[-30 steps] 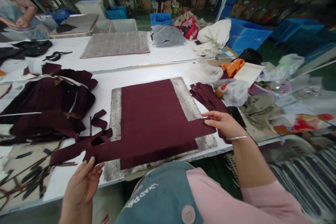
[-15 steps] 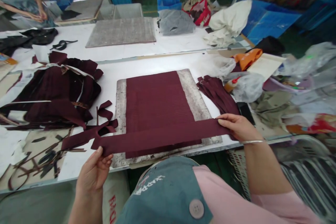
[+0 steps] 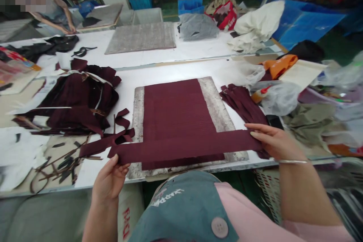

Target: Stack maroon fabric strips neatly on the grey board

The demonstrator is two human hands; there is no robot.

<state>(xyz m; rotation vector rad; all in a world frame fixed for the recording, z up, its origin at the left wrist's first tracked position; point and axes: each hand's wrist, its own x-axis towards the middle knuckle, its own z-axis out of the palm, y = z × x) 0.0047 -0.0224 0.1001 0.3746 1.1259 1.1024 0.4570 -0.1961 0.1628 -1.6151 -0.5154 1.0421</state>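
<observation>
Between my two hands stretches a long maroon fabric strip [image 3: 181, 147], held nearly level across the front of the work board. My left hand [image 3: 110, 179] is closed on its left end, thumb on top and fingers curled beneath. At the other end, my right hand [image 3: 273, 141] pinches the strip, its index finger reaching out along the upper edge. Behind the strip, a maroon fabric sheet [image 3: 176, 109] with faint crosswise lines lies flat on a worn grey board [image 3: 219, 107]. The sheet's front edge shows below the strip.
A tied bundle of maroon fabric [image 3: 76, 98] and loose offcuts [image 3: 96, 147] lie left. On the right are a pile of maroon strips [image 3: 245, 102], a glue bottle [image 3: 259, 94], plastic bags [image 3: 282, 96] and a phone [image 3: 275, 121]. Another person [image 3: 59, 11] works at the far left.
The whole view has shifted, so the table appears further right. Both hands still hold the strip's ends, and its right end sits slightly more level. My right index finger is more stretched out.
</observation>
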